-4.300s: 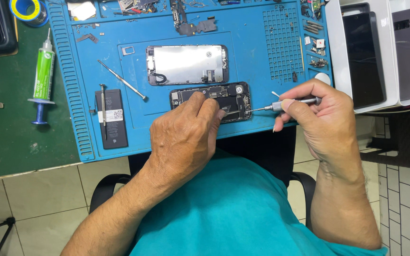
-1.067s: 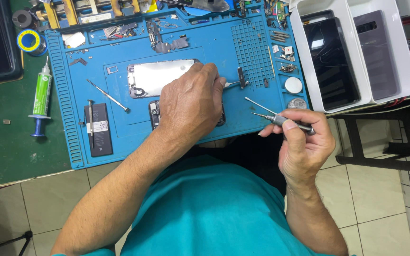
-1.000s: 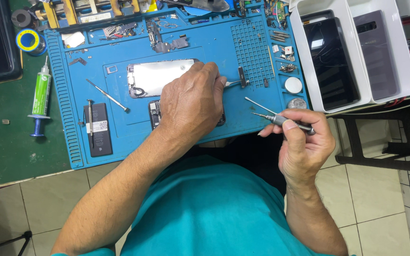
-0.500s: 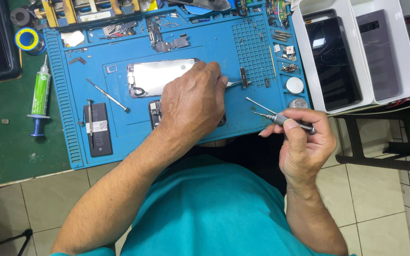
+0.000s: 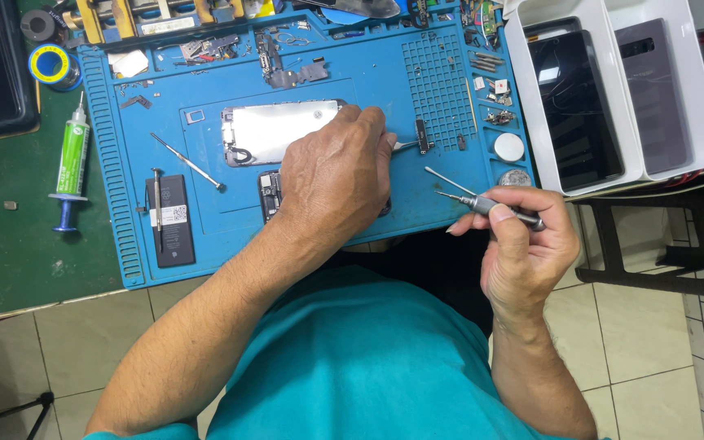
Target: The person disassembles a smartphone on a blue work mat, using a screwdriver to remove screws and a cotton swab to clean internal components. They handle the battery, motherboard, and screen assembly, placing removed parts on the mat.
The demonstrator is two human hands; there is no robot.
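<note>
The left hand (image 5: pixel 336 175) is pressing flat on the opened phone (image 5: pixel 270 195), pinning it to the blue mat (image 5: pixel 417 204) on the worktop. The right hand (image 5: pixel 527 244) is keeping its grip closed around a thin screwdriver (image 5: pixel 490 205), lifted just off the mat's edge, tip pointing toward the phone.

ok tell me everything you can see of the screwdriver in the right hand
The screwdriver is slim, with a grey metal-looking handle and a thin bare shaft that tapers to a fine tip. It lies nearly level, tip pointing left over the near edge of the blue mat, not touching it as far as shows. The right hand pinches the handle.
</note>
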